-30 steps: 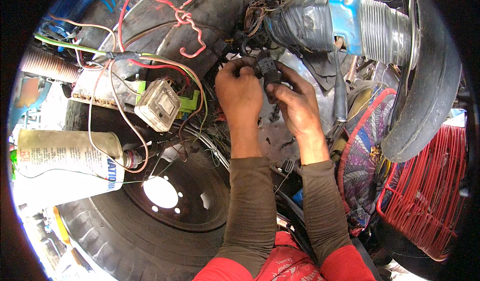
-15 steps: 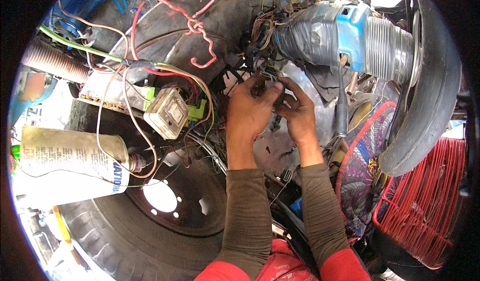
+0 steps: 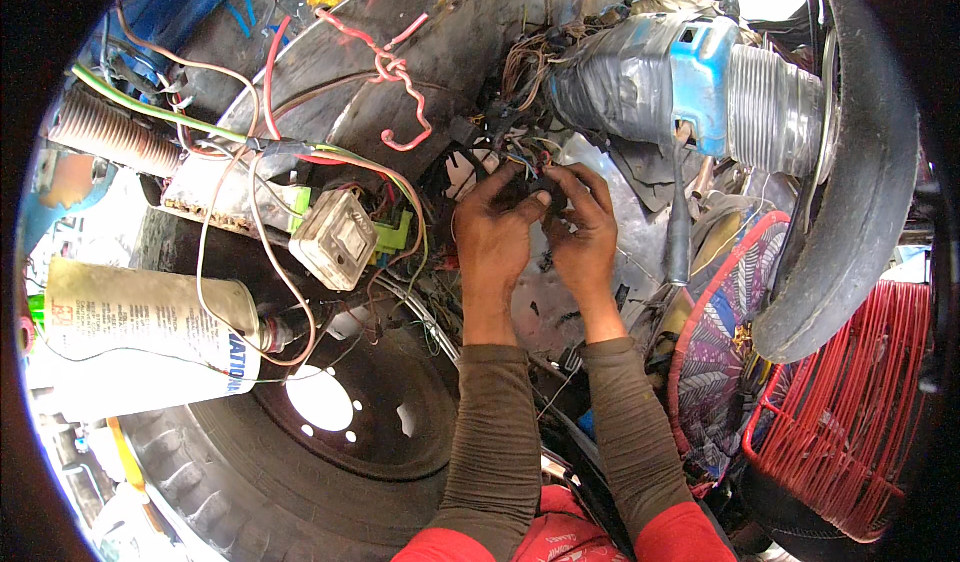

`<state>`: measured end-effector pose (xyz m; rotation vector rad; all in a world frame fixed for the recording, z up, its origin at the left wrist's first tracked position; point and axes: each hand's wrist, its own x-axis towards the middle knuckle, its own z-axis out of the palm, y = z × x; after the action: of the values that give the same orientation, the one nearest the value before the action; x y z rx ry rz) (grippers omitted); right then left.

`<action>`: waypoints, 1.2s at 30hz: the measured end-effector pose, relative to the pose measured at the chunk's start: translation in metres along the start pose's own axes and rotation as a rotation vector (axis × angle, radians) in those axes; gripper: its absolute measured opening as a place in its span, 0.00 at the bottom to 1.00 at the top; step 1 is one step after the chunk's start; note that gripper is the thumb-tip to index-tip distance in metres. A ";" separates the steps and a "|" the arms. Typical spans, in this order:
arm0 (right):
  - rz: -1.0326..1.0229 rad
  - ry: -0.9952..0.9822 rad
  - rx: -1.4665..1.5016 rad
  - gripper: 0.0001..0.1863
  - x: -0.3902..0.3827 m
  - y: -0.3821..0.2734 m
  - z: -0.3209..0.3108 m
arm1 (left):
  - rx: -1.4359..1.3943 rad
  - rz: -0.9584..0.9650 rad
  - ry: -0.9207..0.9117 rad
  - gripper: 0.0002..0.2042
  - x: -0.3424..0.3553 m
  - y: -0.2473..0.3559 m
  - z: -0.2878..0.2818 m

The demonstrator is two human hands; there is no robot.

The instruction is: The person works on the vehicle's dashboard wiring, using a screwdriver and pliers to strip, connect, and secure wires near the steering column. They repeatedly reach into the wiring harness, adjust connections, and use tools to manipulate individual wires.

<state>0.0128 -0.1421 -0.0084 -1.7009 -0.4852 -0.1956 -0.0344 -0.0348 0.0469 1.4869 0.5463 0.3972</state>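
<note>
- Head view: one pair of bare hands, in brown sleeves; we note them close together, fingers bent inward.
- Left hand (image 3: 492,247): thumb and fingers closed on a small dark piece (image 3: 547,198).
- Right hand (image 3: 583,247): thumb and fingers closed about the same piece from its other side.
- The dark piece: between both hands' fingertips, mostly covered; we cannot tell its full outline.
- Thin coloured wires (image 3: 530,157): just beyond the fingertips, bunched; we cannot tell which join the piece.
- Metal sheet (image 3: 540,312): grey, worn, below and behind the hands.
- Blue housing (image 3: 700,82): right of the hands, adjoining a ribbed silver duct (image 3: 775,107).
- Pale square box (image 3: 338,242): left of the hands, beside a lime-green connector (image 3: 393,234).
- Pink twisted wire (image 3: 387,64): above the box.
- Pale cylindrical container (image 3: 150,307): far left, on its side.
- Black tyre (image 3: 210,482): lower left, around a dark wheel.
- Red-corded frame (image 3: 850,402): far right, beside a round patterned item (image 3: 715,362) edged in red.
</note>
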 end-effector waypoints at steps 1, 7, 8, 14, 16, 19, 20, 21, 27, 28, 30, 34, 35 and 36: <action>-0.012 0.001 -0.025 0.35 0.000 0.001 0.001 | -0.039 0.013 0.015 0.26 -0.001 -0.001 0.002; -0.053 -0.031 -0.126 0.36 -0.003 0.001 0.000 | -0.123 0.027 0.043 0.17 0.001 -0.001 0.009; -0.033 -0.035 -0.117 0.36 -0.004 0.000 -0.001 | -0.152 0.010 0.041 0.16 0.001 -0.001 0.009; -0.033 -0.055 -0.160 0.35 -0.006 -0.005 -0.003 | -0.141 0.011 0.090 0.16 0.005 -0.004 0.008; -0.041 -0.058 -0.164 0.35 -0.006 -0.005 -0.002 | -0.132 0.014 0.110 0.16 0.006 -0.006 0.008; -0.050 -0.054 -0.170 0.34 -0.005 -0.005 -0.001 | -0.196 0.018 0.115 0.16 0.006 -0.008 0.008; -0.053 -0.053 -0.167 0.34 -0.005 -0.005 -0.001 | -0.206 0.028 0.120 0.16 0.006 -0.009 0.008; -0.065 -0.049 -0.161 0.34 -0.005 -0.004 -0.001 | -0.208 0.029 0.124 0.16 0.006 -0.009 0.008; -0.037 -0.041 -0.141 0.33 -0.006 -0.005 0.003 | -0.224 0.059 0.143 0.15 0.007 -0.014 0.009; -0.040 -0.039 -0.132 0.33 -0.005 -0.005 0.003 | -0.217 0.069 0.147 0.15 0.008 -0.015 0.009; -0.046 -0.036 -0.114 0.34 -0.005 -0.006 0.003 | -0.116 0.133 0.152 0.15 0.010 -0.015 0.008; -0.033 -0.067 -0.125 0.35 -0.003 -0.008 -0.002 | -0.030 0.066 0.080 0.15 0.011 -0.008 0.005; -0.008 -0.074 -0.103 0.35 -0.003 -0.009 -0.004 | -0.042 0.067 0.058 0.15 0.010 -0.005 0.004; 0.015 -0.083 -0.080 0.36 -0.002 -0.010 -0.006 | -0.041 0.042 0.043 0.15 0.008 -0.002 0.004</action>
<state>0.0077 -0.1474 0.0006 -1.7956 -0.5319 -0.1355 -0.0258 -0.0331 0.0444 1.4548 0.5383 0.4719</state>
